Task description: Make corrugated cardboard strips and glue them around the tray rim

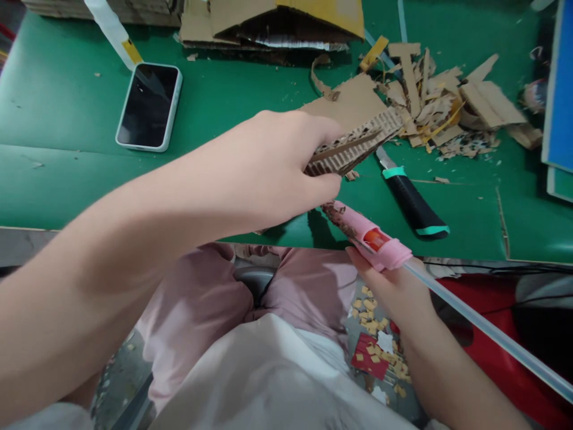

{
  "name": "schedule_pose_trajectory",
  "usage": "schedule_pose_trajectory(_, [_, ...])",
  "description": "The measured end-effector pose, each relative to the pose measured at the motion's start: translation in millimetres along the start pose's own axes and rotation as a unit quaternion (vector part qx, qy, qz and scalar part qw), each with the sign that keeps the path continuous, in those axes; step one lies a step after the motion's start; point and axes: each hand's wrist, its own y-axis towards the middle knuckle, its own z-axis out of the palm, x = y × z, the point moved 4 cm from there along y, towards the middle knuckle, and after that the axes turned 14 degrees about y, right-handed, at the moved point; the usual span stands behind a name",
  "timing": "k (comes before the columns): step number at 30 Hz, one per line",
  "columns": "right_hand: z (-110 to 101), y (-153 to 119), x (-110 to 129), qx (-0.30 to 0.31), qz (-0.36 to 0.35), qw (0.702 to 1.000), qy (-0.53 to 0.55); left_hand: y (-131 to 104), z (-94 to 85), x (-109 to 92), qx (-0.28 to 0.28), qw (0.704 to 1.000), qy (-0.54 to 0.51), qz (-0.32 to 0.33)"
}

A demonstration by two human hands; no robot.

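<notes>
My left hand (286,158) pinches a folded piece of corrugated cardboard (358,143) between thumb and fingers, above the green table. Just below it, my right hand (394,286) grips a pink glue gun (389,251) near the table's front edge. A long translucent glue stick (492,331) sticks out of the gun's back toward the lower right. The gun's nozzle end is dirty and close to my left thumb. A flat cardboard sheet (353,101) lies behind the folded piece.
A knife with a black and teal handle (414,203) lies right of the cardboard. Torn cardboard scraps (430,101) are heaped behind it. A phone (149,106) rests at the left. A cardboard box (286,21) stands at the back, a blue object (559,101) at the right.
</notes>
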Motion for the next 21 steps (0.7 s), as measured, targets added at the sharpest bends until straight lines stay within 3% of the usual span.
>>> schedule_pose_trajectory(7, [-4.0,10.7,6.9,-0.021,0.020,1.000,0.007,1.3,-3.6,9.4,0.011,1.000,-0.018,-0.010])
schedule_pose_trajectory(10, [-7.6,18.2,9.1,-0.019,0.018,0.999,0.029,1.6,-3.7,15.4,0.015,0.997,-0.047,-0.059])
schedule_pose_trajectory(13, [-13.2,25.0,15.1,-0.016,0.007,0.999,0.050,0.2,0.0,23.0,-0.014,0.987,-0.132,-0.095])
schedule_pose_trajectory(15, [-18.3,28.2,18.2,-0.024,0.012,0.998,0.062,-3.0,6.5,30.0,-0.049,0.962,-0.243,-0.117])
schedule_pose_trajectory(18, [-26.4,31.1,22.1,-0.039,0.019,0.997,0.067,-13.1,22.5,43.1,-0.084,0.899,-0.397,-0.165])
schedule_pose_trajectory(21, [-32.5,33.7,26.3,-0.043,0.015,0.996,0.074,-28.6,41.6,56.3,-0.084,0.857,-0.455,-0.229])
